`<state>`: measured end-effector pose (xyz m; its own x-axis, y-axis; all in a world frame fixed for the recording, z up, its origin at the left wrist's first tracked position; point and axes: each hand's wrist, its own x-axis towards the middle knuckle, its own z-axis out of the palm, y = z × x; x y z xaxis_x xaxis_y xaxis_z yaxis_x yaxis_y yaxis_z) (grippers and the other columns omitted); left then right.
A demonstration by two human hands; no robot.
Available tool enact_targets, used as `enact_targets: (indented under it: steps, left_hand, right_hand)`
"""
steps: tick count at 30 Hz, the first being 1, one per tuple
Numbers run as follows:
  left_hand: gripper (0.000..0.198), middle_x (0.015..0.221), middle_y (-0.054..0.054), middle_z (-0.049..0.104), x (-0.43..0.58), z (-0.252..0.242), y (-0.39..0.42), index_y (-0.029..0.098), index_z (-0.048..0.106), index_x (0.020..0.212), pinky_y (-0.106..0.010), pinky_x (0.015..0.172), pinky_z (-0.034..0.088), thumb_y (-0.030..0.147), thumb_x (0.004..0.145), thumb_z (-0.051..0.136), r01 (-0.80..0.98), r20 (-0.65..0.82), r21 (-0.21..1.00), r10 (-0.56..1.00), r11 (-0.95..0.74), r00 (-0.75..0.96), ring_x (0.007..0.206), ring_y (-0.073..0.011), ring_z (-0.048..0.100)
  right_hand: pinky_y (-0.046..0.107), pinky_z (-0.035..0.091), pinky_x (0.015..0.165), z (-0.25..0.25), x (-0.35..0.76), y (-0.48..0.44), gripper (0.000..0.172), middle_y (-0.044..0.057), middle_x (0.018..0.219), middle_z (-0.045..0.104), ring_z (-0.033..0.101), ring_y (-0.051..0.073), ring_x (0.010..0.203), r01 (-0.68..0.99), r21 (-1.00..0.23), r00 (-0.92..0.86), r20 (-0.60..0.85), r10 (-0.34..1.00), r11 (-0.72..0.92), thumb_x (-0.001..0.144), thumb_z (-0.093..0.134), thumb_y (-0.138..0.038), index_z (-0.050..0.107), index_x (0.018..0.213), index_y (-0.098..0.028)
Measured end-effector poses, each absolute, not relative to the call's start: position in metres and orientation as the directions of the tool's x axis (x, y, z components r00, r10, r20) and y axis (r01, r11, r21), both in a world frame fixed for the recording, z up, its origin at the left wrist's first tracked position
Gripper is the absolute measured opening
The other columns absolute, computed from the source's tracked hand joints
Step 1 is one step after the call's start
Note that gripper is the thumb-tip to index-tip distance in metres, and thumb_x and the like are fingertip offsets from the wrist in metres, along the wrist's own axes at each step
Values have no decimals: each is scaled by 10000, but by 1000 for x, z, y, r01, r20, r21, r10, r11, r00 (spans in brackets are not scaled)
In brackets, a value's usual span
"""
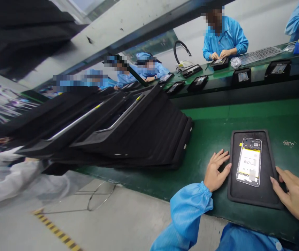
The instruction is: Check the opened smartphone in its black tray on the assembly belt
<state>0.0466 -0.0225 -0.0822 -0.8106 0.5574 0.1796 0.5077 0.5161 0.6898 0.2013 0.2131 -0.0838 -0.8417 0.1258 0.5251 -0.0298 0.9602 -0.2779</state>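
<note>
An opened phone (249, 161) with its yellow-white inside showing lies in a black tray (263, 195) on the green belt. My left hand (215, 171) rests flat on the belt, fingers spread, touching the tray's left edge. My right hand (294, 196) lies on the tray's right side, fingers stretched out toward the phone. Neither hand holds anything.
A tall leaning stack of black trays (128, 132) fills the belt to my left. Loose small screws (289, 143) lie on the green belt (212, 129) to the right. Across the line, people in blue coats (224, 36) work over more trays with phones (244, 76).
</note>
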Motion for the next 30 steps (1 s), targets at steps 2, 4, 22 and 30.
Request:
enact_targets:
  steps: [2,4,22,30]
  left_hand:
    - [320,1280,-103,612,47,-82,-23,222,647,1150,-630,1125,260,336,867,551,509,180,689,559,516,-810,1306,-289,461]
    - [324,1278,-103,613,47,-82,-24,221,646,1154,-636,1121,263,336,868,548,510,179,686,559,518,-809,1304,-291,462]
    - [284,1260,-100,624,47,-72,12,192,675,1111,-442,1064,458,246,879,520,445,301,803,376,395,-876,1189,-231,578]
    - [371,1320,-76,581,31,-84,41,187,662,1122,-432,1087,436,88,848,432,510,352,763,406,397,-843,1241,-208,532]
  right_hand:
    - [260,414,460,-82,201,213,508,46,794,637,585,125,561,-37,-255,-831,544,112,966,1049,265,-430,626,1059,-72]
    - [249,418,456,-82,200,212,505,50,819,644,610,129,597,-38,-240,-821,560,106,970,1050,265,-431,624,1060,-75]
    - [258,432,476,-83,199,211,516,55,788,637,595,135,571,-30,-294,-826,546,142,955,1044,266,-428,642,1039,-73]
    - [251,425,499,-81,199,211,486,40,779,626,586,125,584,-36,-335,-833,531,157,941,1047,289,-413,637,1052,-75]
